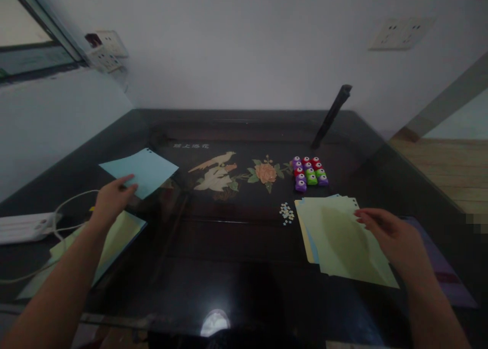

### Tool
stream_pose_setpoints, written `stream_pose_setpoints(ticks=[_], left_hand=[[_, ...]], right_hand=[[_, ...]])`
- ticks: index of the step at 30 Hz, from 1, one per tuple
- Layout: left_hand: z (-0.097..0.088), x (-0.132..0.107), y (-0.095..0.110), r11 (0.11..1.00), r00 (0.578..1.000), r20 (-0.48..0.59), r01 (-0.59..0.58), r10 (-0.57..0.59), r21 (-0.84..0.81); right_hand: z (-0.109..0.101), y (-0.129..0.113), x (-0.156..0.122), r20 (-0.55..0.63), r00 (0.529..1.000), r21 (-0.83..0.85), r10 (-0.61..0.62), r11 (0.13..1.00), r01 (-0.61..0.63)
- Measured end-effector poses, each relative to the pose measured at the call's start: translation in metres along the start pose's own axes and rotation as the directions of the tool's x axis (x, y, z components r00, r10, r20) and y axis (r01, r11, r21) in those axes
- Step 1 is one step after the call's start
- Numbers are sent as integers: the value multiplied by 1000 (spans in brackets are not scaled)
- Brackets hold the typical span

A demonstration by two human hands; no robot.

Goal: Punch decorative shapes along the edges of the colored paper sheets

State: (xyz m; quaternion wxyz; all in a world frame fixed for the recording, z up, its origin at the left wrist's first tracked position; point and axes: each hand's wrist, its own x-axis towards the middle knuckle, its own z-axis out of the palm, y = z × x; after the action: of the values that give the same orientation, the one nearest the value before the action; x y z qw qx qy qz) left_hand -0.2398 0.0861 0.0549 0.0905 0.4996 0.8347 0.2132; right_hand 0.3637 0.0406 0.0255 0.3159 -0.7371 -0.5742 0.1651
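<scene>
My left hand pinches the near edge of a light blue sheet of paper, which has small punched holes at its far corner. Below that wrist lies a stack of pale green and blue paper, partly covered by my forearm. On the right, my right hand has its fingers closed at the right edge of a pale green sheet of paper, near a corner with punched holes. Blue and yellow sheets show beneath it. Tiny punched paper pieces are scattered just left of this stack.
Several purple, red and green one-eyed pieces stand grouped behind the right stack. A black stick-like object rises near the wall. At left are a white power strip and its cable. A purple flat item lies right.
</scene>
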Motion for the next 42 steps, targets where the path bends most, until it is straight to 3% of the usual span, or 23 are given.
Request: stream_pose_setpoints(ticks=[4, 8, 10, 13, 16, 17, 19, 20, 21, 22, 23, 24, 25, 26, 27, 29, 31, 33, 37, 42], left_hand=[[11, 6, 9, 985, 995, 93, -40, 24, 169], [15, -7, 10, 964, 994, 106, -29, 1, 264], [17, -13, 8, 954, 998, 59, -22, 5, 299], [22, -16, 9, 950, 994, -112, 16, 20, 311], [29, -22, 29, 979, 971, -210, -68, 109, 193], [32, -29, 41, 984, 970, -184, -144, 161, 102], [41, -55, 72, 931, 956, -3, -288, 294, -223], [48, -75, 90, 862, 917, 151, -276, 368, -425], [56, -97, 109, 776, 842, 316, -177, 438, -605], [64, -121, 127, 695, 719, 474, -18, 509, -719], [73, -145, 144, 624, 567, 586, 154, 579, -766], [82, -168, 160, 568, 434, 641, 302, 633, -766], [91, -187, 174, 536, 334, 669, 411, 664, -737], [99, -203, 187, 528, 269, 691, 480, 671, -700], [106, -215, 198, 517, 239, 706, 535, 666, -669], [117, -227, 217, 439, 258, 701, 624, 665, -646], [125, -229, 231, 346, 250, 685, 716, 685, -607], [129, -226, 240, 307, 247, 691, 759, 679, -573], [131, -224, 248, 324, 268, 708, 746, 654, -582], [129, -224, 250, 332, 253, 706, 745, 661, -579]], right_hand=[[0, 1, -1, -5, 1000, 12, -23, 1000, 24], [1, 6, -1, -12, 1000, -13, -19, 1000, 19], [2, 8, -1, -7, 999, -14, -31, 999, 31], [0, 9, -1, 7, 999, -24, -34, 999, 34], [-6, 12, -1, 27, 999, -50, -18, 999, 19], [-9, 14, -2, 31, 999, -72, -12, 997, 14], [-13, 19, -2, 34, 999, -133, -1, 991, 6], [-14, 22, -2, 40, 999, -169, 2, 986, 5], [-15, 24, -1, 47, 999, -203, 4, 979, 5], [-15, 26, -1, 52, 999, -238, 7, 971, 6], [-15, 26, -1, 57, 998, -271, 12, 963, 4], [-13, 26, -1, 67, 998, -300, 20, 954, 1], [-12, 24, -1, 77, 997, -325, 30, 946, -3], [-10, 22, -1, 86, 995, -345, 42, 939, -9], [-8, 19, -2, 95, 994, -358, 54, 934, -17], [-4, 12, -3, 102, 991, -366, 85, 930, -42], [-1, 8, -5, 88, 990, -356, 110, 932, -72], [1, 7, -7, 74, 988, -325, 135, 940, -104], [3, 13, -10, 34, 976, -196, 217, 959, -207], [6, 27, -13, -49, 957, 17, 285, 958, -285]])
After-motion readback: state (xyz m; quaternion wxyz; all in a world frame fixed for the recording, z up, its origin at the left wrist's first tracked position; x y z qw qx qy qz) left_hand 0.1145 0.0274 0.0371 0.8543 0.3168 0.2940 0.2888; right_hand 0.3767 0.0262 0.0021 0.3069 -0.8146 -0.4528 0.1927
